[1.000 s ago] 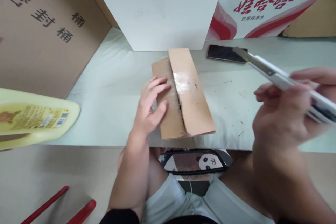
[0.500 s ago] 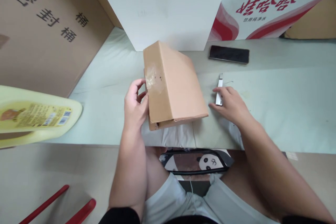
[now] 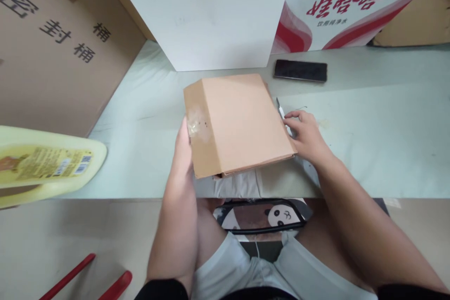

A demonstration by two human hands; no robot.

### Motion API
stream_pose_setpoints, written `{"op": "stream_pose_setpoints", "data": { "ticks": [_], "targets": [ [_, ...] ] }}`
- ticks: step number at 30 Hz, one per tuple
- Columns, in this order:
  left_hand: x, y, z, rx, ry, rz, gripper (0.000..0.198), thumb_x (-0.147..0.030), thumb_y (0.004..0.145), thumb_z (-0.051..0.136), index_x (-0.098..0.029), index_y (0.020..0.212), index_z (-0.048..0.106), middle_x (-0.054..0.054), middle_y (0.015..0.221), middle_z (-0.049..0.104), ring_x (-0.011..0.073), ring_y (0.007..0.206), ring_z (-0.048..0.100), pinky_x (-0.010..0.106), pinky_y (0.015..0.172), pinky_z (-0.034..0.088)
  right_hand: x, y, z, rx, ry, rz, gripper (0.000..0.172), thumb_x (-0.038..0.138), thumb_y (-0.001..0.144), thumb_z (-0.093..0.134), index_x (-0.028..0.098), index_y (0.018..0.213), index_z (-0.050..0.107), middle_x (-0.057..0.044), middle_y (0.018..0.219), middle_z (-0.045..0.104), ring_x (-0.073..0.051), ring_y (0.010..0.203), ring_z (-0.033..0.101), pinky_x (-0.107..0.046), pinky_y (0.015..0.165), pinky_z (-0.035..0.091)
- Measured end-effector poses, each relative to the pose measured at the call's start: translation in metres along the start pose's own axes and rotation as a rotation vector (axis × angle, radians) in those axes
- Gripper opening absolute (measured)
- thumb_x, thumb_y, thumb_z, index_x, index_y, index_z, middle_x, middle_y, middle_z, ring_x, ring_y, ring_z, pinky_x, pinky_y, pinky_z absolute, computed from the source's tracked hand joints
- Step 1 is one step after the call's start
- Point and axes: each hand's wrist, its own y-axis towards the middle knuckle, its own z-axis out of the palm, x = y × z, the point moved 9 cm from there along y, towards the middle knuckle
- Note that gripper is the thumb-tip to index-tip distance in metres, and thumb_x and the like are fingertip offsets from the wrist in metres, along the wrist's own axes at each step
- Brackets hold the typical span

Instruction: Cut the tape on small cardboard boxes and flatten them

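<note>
A flattened-looking cardboard box (image 3: 246,122) lies at an angle on the pale green table cover in the middle of the view. A strip of clear tape with a torn patch runs along its left side. My left hand (image 3: 183,145) grips that left edge; its fingers are hidden beneath the cardboard. At the box's right edge, my right hand (image 3: 305,133) has its fingers closed on a white utility knife (image 3: 281,111). The narrow blade points away from me, and part of the handle is covered by the box and fingers.
A black phone (image 3: 300,71) lies behind the knife. White boxes (image 3: 211,23) stand along the back, and a large printed carton (image 3: 52,65) at the left. A pale yellow bottle (image 3: 52,164) juts in at the left edge. The table's front edge runs above my lap.
The cardboard box has turned flatter, its top face now showing wider and reaching farther right. My left fingers have slipped out of sight under it. The knife has tilted left in my right hand.
</note>
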Motion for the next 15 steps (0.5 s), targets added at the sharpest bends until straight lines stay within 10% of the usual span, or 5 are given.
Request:
{"op": "stream_pose_setpoints", "data": {
  "ticks": [9,15],
  "targets": [
    [0.010,0.004,0.003,-0.006,-0.179,-0.196,0.061,-0.056,0.042,0.098,-0.021,0.082,0.069,0.003,0.081,0.071,0.0187,0.070,0.064,0.030,0.059,0.051,-0.014,0.003,-0.017,-0.110,0.711,0.171,0.046,0.072,0.080,0.061,0.026,0.077,0.063,-0.006,0.082,0.065,-0.029,0.084,0.064,-0.045,0.080,0.051],
    [0.029,0.003,-0.008,-0.131,-0.350,-0.295,0.059,-0.067,0.044,0.093,-0.022,0.070,0.063,-0.002,0.061,0.061,0.0146,0.056,0.059,0.029,0.048,0.050,0.000,-0.004,0.008,0.134,0.986,0.316,0.068,0.089,0.075,0.046,0.026,0.087,0.067,-0.009,0.086,0.073,-0.034,0.098,0.072,-0.048,0.079,0.059]
  ]
}}
